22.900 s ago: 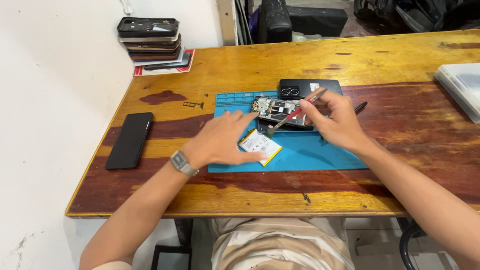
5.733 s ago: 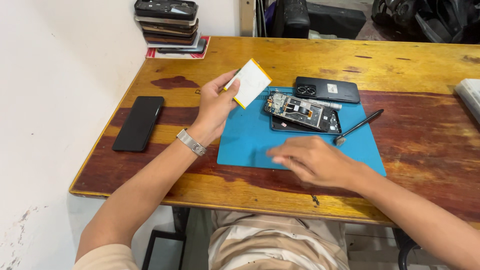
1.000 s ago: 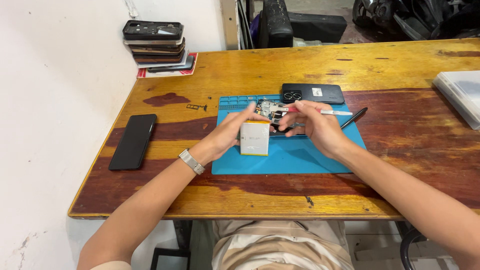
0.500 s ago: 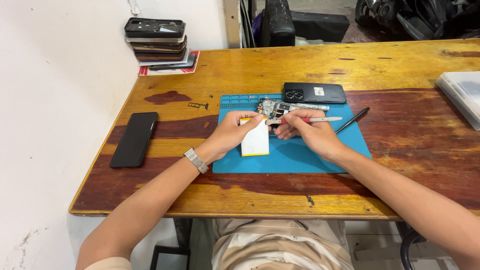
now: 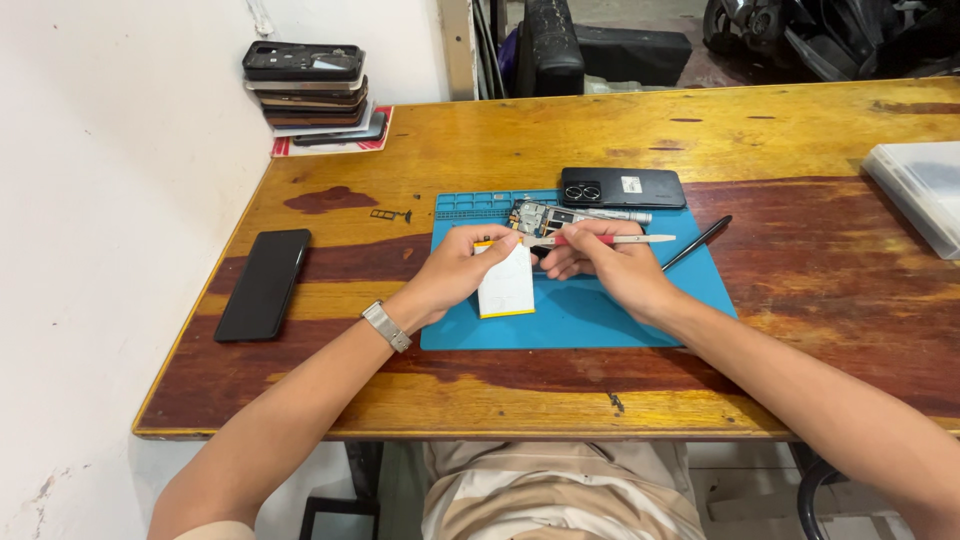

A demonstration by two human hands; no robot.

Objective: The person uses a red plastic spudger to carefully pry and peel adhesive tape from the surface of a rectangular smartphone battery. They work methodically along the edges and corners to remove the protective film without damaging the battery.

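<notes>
A blue work mat (image 5: 600, 310) lies on the wooden table (image 5: 560, 390). On it rests an opened phone (image 5: 545, 216) with its circuit board exposed. My left hand (image 5: 462, 272) pinches the top edge of a white flat battery (image 5: 506, 286) with a yellow rim, lying on the mat. My right hand (image 5: 600, 265) holds a slim screwdriver (image 5: 620, 239) with a red and white handle, its tip pointing left toward the battery's top edge and the opened phone. A watch sits on my left wrist.
A black back cover (image 5: 622, 187) lies behind the opened phone, a black pen-like tool (image 5: 697, 243) at the mat's right. A black phone (image 5: 264, 283) lies at the left, a small tray pin (image 5: 391, 214) nearby, stacked phone parts (image 5: 310, 90) far left, a clear box (image 5: 920, 190) right.
Over the last second my hands have drawn closer together over the battery's top edge. My right hand has brought the screwdriver lower and nearer to the battery.
</notes>
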